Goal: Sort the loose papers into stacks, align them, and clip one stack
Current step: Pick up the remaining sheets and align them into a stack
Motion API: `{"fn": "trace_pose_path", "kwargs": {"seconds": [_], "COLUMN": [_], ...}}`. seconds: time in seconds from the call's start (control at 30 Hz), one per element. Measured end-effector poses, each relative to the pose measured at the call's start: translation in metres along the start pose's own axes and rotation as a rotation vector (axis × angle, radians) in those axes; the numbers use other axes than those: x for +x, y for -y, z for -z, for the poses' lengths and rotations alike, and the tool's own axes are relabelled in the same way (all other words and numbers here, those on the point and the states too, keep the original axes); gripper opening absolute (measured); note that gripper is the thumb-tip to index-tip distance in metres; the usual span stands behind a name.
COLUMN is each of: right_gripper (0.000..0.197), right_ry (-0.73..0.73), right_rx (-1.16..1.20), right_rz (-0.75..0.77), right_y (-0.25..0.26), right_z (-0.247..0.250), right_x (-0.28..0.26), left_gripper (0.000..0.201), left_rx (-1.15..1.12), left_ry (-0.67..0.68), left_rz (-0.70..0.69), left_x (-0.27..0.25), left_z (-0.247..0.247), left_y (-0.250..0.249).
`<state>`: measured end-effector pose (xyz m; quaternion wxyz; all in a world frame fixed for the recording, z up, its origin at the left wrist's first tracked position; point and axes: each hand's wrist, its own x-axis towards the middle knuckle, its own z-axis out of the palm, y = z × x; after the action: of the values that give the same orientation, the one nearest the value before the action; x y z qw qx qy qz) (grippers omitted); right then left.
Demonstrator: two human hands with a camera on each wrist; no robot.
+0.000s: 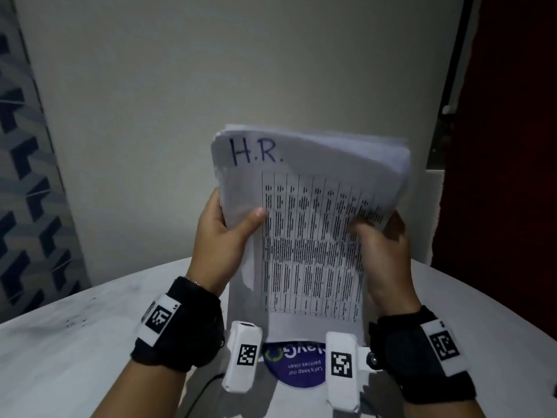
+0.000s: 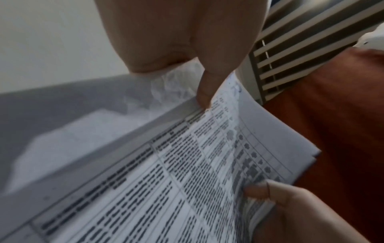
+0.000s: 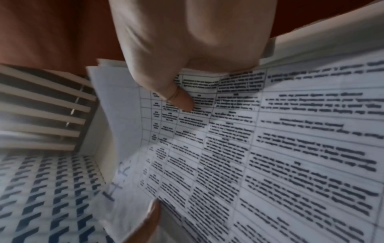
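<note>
A stack of white papers [image 1: 310, 224] stands upright above the table, its top sheet printed with a table and marked "H.R." in blue ink. My left hand [image 1: 224, 233] grips the stack's left edge, thumb on the front sheet. My right hand [image 1: 379, 236] grips the right edge, thumb pressed on the print. In the left wrist view the paper stack [image 2: 187, 180] fills the lower half, with my left hand's thumb [image 2: 204, 97] on its edge. In the right wrist view my right hand's thumb [image 3: 182, 100] pinches the printed sheets [image 3: 270, 148]. The sheet edges are slightly fanned at the top right.
A white round table [image 1: 90, 342] lies below my hands. A blue round sticker [image 1: 298, 366] with white text sits on it under the stack. A pale wall stands behind, a patterned panel [image 1: 24, 176] at left, a dark red surface [image 1: 506, 146] at right.
</note>
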<state>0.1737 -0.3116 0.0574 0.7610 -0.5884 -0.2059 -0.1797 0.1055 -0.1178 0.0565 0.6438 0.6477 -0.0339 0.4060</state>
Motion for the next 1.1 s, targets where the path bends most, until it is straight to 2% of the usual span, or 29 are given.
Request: {"fn": "trace_pose_path", "kwargs": {"seconds": [0.13,0.3,0.37,0.47,0.53,0.63,0.73,0.83,0.93,1.03,1.1], "right_gripper": [0.021,0.02,0.026,0.048,0.043,0.035,0.025,0.022,0.024,0.031,0.035], "right_ry": [-0.045,-0.067,-0.051,-0.025,-0.008,0.02,0.031,0.016,0.005,0.065,0.132], "right_rx": [-0.085,-0.205,-0.215,-0.204,-0.22,-0.16,-0.088,-0.023,0.01,-0.018,-0.045], "right_rz": [0.195,0.375,0.389,0.307,0.216,0.0,-0.178,-0.231,-0.209,-0.217,-0.164], "right_y": [0.007,0.005,0.004,-0.001,-0.012,-0.027,-0.035,-0.037,-0.034,-0.032,-0.03], "right_z": [-0.011,-0.022,-0.025,-0.026,-0.023,-0.016,-0.008,-0.004,0.002,0.008,0.009], "right_x": [-0.005,-0.017,-0.019,-0.021,-0.019,-0.012,-0.002,0.003,0.003,0.003,0.004], "left_gripper": [0.045,0.051,0.05,0.049,0.048,0.043,0.043,0.039,0.042,0.043,0.045], "left_rx": [0.159,0.333,0.36,0.345,0.319,0.185,0.073,0.034,0.002,0.036,0.097], "left_ry": [-0.125,-0.17,-0.188,-0.183,-0.138,-0.042,-0.054,-0.049,-0.016,0.052,0.058], "left_rz": [-0.204,-0.278,-0.294,-0.252,-0.147,0.112,0.274,0.284,0.275,0.263,0.206], "left_x": [-0.005,-0.013,-0.013,-0.011,-0.009,-0.005,0.001,0.004,0.005,0.004,0.002], "left_z": [-0.015,-0.023,-0.023,-0.022,-0.019,-0.01,0.001,0.006,0.006,0.004,0.002], "left_y": [-0.006,-0.011,-0.014,-0.007,0.006,0.026,0.036,0.036,0.036,0.04,0.04]}}
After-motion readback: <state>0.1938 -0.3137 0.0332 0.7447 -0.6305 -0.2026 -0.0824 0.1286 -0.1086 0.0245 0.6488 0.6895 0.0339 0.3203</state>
